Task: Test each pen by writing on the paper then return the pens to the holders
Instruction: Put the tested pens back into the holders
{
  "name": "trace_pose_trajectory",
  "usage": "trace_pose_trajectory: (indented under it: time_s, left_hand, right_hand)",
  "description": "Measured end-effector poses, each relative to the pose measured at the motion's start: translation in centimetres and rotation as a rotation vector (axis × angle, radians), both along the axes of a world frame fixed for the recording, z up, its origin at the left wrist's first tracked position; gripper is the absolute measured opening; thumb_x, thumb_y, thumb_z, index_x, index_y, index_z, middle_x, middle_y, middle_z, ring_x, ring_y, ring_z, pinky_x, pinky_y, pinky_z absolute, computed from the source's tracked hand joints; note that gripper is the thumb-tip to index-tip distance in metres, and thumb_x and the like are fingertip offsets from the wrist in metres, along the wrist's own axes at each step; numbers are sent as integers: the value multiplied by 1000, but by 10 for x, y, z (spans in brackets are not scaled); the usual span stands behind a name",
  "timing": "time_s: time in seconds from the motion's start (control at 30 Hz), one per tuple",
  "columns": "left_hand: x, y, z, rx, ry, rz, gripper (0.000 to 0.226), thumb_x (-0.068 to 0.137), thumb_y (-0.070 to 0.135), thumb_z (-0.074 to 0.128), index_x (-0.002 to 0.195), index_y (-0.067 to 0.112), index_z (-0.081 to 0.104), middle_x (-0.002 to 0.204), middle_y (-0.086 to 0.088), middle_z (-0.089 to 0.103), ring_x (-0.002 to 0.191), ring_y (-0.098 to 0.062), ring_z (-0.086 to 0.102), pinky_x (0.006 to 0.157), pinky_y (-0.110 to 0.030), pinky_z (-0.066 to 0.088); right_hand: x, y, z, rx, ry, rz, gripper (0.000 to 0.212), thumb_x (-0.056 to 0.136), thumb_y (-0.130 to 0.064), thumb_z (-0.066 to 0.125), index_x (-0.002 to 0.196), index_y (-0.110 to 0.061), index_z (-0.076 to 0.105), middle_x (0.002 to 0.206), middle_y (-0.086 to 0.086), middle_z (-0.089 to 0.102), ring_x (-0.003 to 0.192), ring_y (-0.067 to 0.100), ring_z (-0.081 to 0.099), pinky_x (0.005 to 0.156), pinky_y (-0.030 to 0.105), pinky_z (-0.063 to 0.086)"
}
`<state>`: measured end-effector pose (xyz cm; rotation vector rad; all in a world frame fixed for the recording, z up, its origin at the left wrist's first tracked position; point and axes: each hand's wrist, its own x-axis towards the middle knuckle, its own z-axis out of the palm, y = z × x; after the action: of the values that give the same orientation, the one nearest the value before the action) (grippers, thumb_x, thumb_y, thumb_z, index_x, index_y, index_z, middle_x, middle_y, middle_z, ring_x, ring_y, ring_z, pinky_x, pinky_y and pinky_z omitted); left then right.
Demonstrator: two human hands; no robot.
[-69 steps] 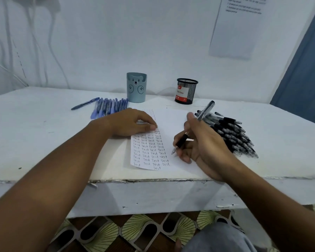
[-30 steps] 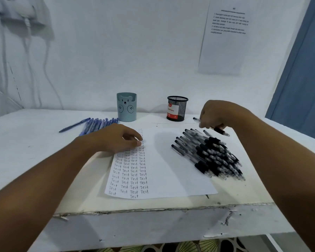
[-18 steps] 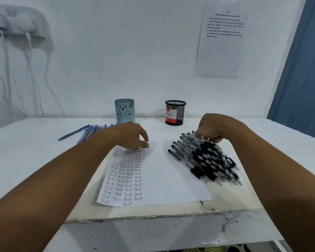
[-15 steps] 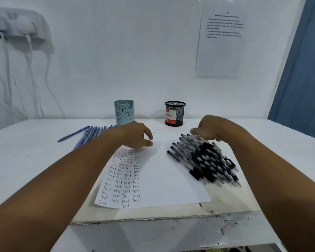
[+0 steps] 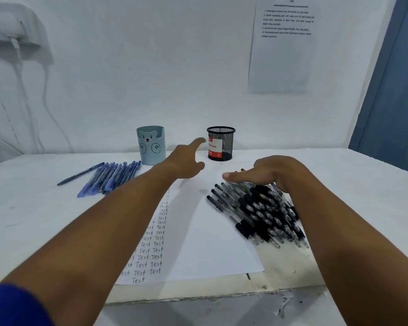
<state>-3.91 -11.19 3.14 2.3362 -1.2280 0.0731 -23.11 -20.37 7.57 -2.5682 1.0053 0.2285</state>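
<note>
Fingers (image 5: 199, 142) of the left hand (image 5: 184, 161) are held straight and spread, with nothing gripped, and are stretched forward over the top of the paper (image 5: 198, 236) toward the black mesh holder (image 5: 220, 143); the index fingertip is seen just beside its rim, though contact cannot be told. The reach is judged to be made so that the holder can be drawn nearer or steadied for filling. The right hand (image 5: 276, 170) is laid flat, fingers straight and close together with the thumb stretched out, on the far end of the heap of black pens (image 5: 257, 212), which lies on the right part of the paper and partly on the surface (image 5: 33, 220). No pen is seen pinched; the heap is judged to be pressed so that the pens are kept from rolling, or gathered for lifting.

Columns of the word "Test" are written down the left part of the paper, so the writing is judged largely done and the return to the holders is the step in hand. The blue pens (image 5: 108, 177) are laid in a row to the left, just beside the blue bear holder (image 5: 150, 144), sorted by colour near the holder they are probably meant for. Whether either holder already has pens inside cannot be told.
</note>
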Motion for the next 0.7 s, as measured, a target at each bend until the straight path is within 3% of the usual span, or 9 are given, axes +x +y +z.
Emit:
trace_pose_trajectory:
  time_s: [0.13, 0.33, 0.37, 0.43, 0.5, 0.63, 0.7]
  left_hand:
    - [4, -20, 2, -37, 31, 15, 70, 93, 26, 58, 150, 34, 18, 129, -19, 52, 112, -28, 56, 88, -33, 43]
    - [8, -54, 6, -91, 69, 29, 71, 92, 19, 53, 150, 37, 16, 110, -13, 52, 84, -26, 54, 61, -26, 44]
    - [10, -61, 6, -101, 74, 36, 71, 91, 19, 52, 150, 38, 16, 110, -12, 51, 86, -28, 56, 61, -28, 47]
    - [14, -67, 9, -119, 73, 68, 71, 90, 18, 52, 149, 39, 17, 115, -13, 51, 95, -32, 59, 76, -34, 53]
    - [19, -74, 12, -127, 84, 82, 71, 90, 18, 52, 149, 40, 19, 118, -13, 51, 100, -34, 60, 87, -38, 52]
    - [28, -88, 16, -98, 87, 78, 67, 90, 19, 51, 148, 39, 24, 119, -13, 53, 80, -29, 58, 72, -33, 53]
    - [31, -92, 16, -89, 98, 84, 62, 91, 20, 50, 147, 36, 30, 121, -12, 53, 75, -27, 57, 72, -36, 56]
  right_hand:
    - [3, -5, 2, -62, 65, 72, 88, 90, -71, 39, 151, -9, 34, 160, 13, 28, 143, 31, 33, 109, 37, 31]
    - [9, -9, -4, -88, 117, 95, 89, 89, -71, 46, 150, -7, 36, 158, 13, 32, 140, 30, 38, 104, 36, 34]
    - [9, -11, -7, -85, 113, 93, 90, 87, -71, 48, 149, -7, 38, 156, 13, 35, 138, 30, 40, 100, 35, 36]
    - [12, -12, -10, -71, 110, 93, 90, 86, -71, 51, 148, -7, 39, 156, 12, 36, 136, 29, 41, 96, 34, 36]
    - [13, -15, -11, -50, 102, 94, 88, 86, -69, 53, 149, -8, 38, 158, 10, 33, 138, 29, 39, 101, 34, 35]
    - [19, -19, -13, -28, 146, 104, 86, 87, -70, 50, 146, -8, 42, 155, 12, 38, 135, 29, 43, 93, 34, 35]
    - [21, -19, -15, -22, 163, 106, 87, 86, -72, 49, 145, -8, 44, 153, 13, 39, 133, 30, 44, 91, 34, 34]
